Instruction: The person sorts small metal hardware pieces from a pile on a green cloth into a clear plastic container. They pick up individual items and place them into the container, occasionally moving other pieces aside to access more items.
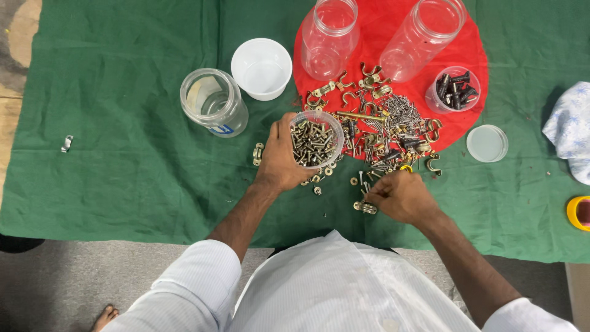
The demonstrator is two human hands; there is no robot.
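My left hand (279, 157) grips a small clear plastic cup (316, 140) filled with brass-coloured screws, held just above the green cloth (123, 154). My right hand (399, 195) rests on the cloth with fingers pinched on small hardware pieces near a brass clip (364, 208). Between and beyond the hands lies a mixed pile of screws, nails and brass clamps (384, 126), spread over the edge of a red round mat (393, 37).
Two clear jars (330, 37) (423, 38) lie on the red mat, beside a small cup of black screws (453, 90). A glass jar (213, 101), a white bowl (261, 67) and a clear lid (487, 143) sit on the cloth. A white patterned cloth (571, 129) and a yellow object (579, 213) lie at right; a stray clip (67, 143) at left.
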